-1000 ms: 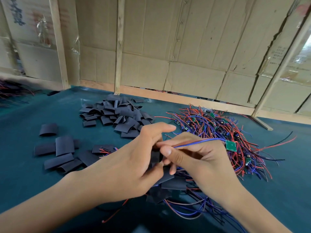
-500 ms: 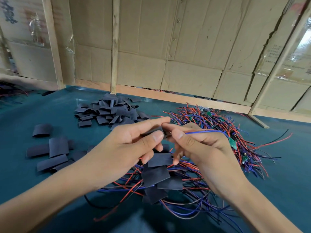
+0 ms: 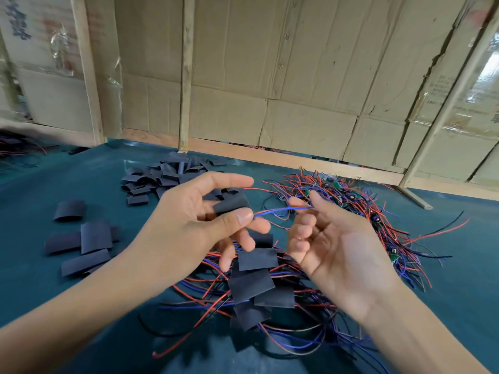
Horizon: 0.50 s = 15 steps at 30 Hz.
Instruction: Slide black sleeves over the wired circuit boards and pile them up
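My left hand (image 3: 205, 222) pinches a black sleeve (image 3: 232, 203) between thumb and fingers, above the table. Red and blue wires (image 3: 280, 210) run out of the sleeve's right end toward my right hand (image 3: 332, 238). That hand is palm up with loosely curled fingers; the wires pass by its fingertips, and I cannot tell whether it grips them. Below both hands lies a pile of sleeved boards (image 3: 253, 284) with tangled wires. At the right is a heap of bare wired circuit boards (image 3: 356, 201). A heap of loose black sleeves (image 3: 164, 176) lies behind my left hand.
More flat black sleeves (image 3: 89, 238) are scattered at the left on the teal table (image 3: 459, 265). A cardboard wall with wooden battens (image 3: 186, 76) closes the far edge. Another bundle of wires (image 3: 16, 147) lies at the far left.
My hands have drawn apart. The right hand let go of the sleeve's end and turned palm up, and the left hand now holds the sleeve alone with wires trailing from it.
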Each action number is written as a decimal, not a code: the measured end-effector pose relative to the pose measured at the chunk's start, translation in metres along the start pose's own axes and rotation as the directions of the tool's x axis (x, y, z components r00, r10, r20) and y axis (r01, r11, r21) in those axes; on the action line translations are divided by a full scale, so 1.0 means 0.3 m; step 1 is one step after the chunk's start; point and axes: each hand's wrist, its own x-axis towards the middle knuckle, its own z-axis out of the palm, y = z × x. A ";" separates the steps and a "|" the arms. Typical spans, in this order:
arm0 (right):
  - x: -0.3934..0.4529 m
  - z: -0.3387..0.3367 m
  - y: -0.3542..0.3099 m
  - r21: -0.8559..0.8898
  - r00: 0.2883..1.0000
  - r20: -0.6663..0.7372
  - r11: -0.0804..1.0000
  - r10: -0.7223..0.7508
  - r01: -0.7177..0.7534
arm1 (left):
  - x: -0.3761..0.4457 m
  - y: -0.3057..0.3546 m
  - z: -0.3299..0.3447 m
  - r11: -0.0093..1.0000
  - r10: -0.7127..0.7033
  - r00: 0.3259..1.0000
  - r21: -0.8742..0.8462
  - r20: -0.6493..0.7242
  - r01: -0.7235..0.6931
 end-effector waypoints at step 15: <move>-0.008 -0.016 0.024 -0.303 0.927 0.303 0.899 -0.222 0.315 | -0.017 -0.056 -0.007 0.602 0.059 0.952 0.750 0.299 -0.273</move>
